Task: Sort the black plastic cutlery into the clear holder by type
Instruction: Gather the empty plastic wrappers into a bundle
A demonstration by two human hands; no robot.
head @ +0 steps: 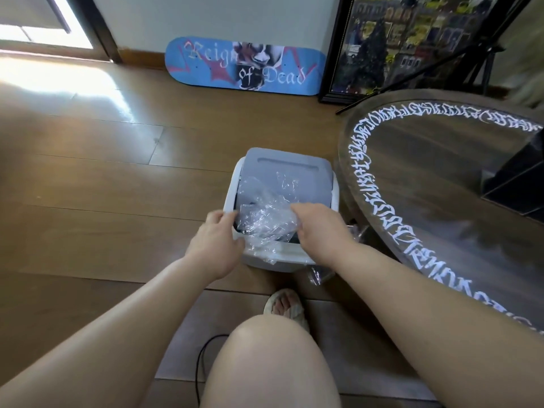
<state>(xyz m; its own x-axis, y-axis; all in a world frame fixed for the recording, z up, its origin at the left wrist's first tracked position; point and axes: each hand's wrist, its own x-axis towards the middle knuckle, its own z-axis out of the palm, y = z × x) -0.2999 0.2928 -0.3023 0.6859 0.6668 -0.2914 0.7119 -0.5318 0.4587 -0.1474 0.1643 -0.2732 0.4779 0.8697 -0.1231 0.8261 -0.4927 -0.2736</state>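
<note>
We see a small white bin point(265, 262) with a grey swing lid point(287, 175) on the wooden floor point(117, 178), close beside the round glass surface point(441, 172) on its right; bare floor lies open to its left and beyond it, up to a blue skateboard deck point(245, 64) against the wall. Our left hand point(216, 242) rests at the bin's left rim, fingers curled toward the crumpled clear plastic wrap point(265, 219); whether it grips we cannot tell. Our right hand point(319, 229), fingers bent, holds the wrap over the bin's opening. No black cutlery or clear holder is in view. A knee point(265, 357) and sandalled foot point(287, 304) sit below.
</note>
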